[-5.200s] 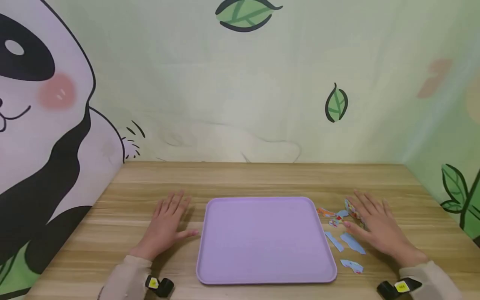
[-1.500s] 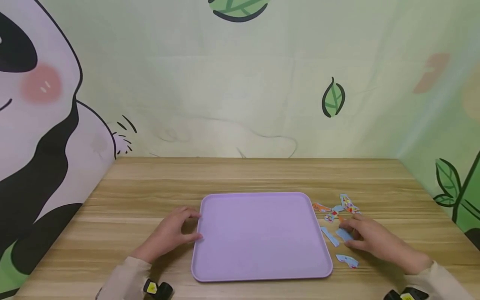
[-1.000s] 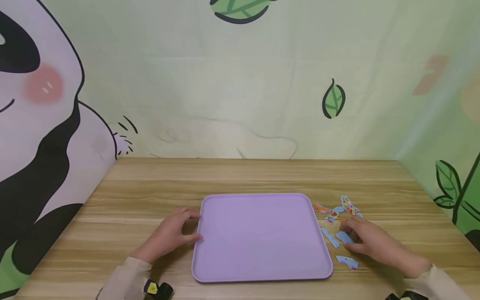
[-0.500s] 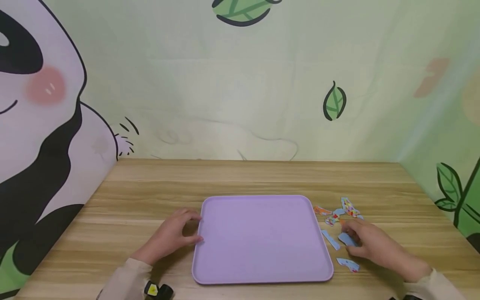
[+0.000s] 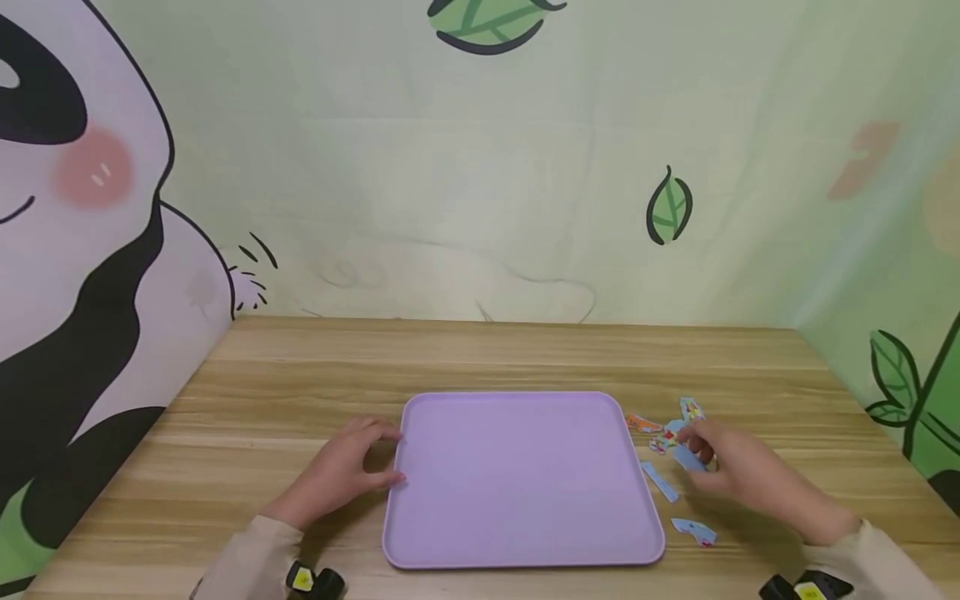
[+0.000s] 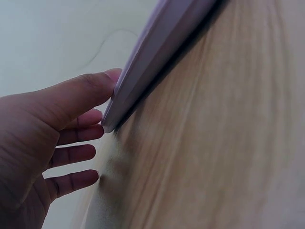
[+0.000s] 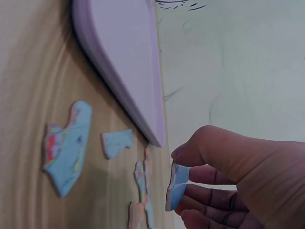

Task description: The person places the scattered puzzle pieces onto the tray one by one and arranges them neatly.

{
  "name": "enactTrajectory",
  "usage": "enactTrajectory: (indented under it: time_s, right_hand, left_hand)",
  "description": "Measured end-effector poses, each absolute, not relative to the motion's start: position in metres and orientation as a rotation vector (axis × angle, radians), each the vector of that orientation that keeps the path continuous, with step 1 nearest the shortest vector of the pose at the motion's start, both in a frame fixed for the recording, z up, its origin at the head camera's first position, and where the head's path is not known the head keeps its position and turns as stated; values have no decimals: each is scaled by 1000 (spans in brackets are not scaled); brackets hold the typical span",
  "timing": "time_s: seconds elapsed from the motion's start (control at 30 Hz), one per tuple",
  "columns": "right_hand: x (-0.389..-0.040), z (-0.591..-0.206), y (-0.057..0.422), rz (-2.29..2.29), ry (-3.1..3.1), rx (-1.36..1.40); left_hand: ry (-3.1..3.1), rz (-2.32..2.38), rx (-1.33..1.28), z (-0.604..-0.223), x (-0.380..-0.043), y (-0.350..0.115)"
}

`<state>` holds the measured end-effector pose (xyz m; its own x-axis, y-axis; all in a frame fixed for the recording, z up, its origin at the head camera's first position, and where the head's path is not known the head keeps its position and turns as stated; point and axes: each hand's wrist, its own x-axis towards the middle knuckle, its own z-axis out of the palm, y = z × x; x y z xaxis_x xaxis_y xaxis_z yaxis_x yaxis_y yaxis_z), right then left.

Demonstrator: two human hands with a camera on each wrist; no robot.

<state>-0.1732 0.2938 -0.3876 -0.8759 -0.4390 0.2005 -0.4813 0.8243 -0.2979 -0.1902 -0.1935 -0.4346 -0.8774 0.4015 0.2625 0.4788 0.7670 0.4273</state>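
My right hand (image 5: 750, 475) pinches a light-blue jigsaw puzzle piece (image 7: 177, 188) between thumb and fingers, holding it raised over the table to the right of the tray. In the head view, this piece (image 5: 687, 458) overlaps the cluster of other pieces behind it. The lilac tray (image 5: 525, 483) lies flat and bare before me. At its left edge rests my left hand (image 5: 337, 467), fingers loosely bent, with thumb and forefinger tips touching the rim apart from each other. The left wrist view shows the thumb against the tray's side (image 6: 143, 71).
A blue puzzle piece with a red mark (image 5: 695, 532) lies nearest me, right of the tray. A narrow blue piece (image 5: 660, 482) sits close by the tray's right rim. Orange (image 5: 643, 423) and patterned pieces (image 5: 692, 408) cluster farther back. Painted wall panels stand behind the table (image 5: 510, 354).
Both hands lay flat on the table at first. The left has since moved to the tray's rim; the right has gripped the blue puzzle piece and just lifted it, slightly farther back.
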Motion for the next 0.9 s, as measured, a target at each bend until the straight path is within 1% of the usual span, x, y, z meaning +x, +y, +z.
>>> enactTrajectory:
  time_s: [0.2, 0.57, 0.9]
  right_hand:
    - [-179, -377, 286, 535, -2815, 792]
    - [-189, -353, 260, 531, -2899, 792]
    - [-200, -349, 231, 542, -2877, 864]
  left_hand:
    - [-2797, -726, -711, -435, -191, -193]
    - [-2801, -710, -707, -437, -192, -194]
    - [-2797, -717, -698, -440, -193, -194]
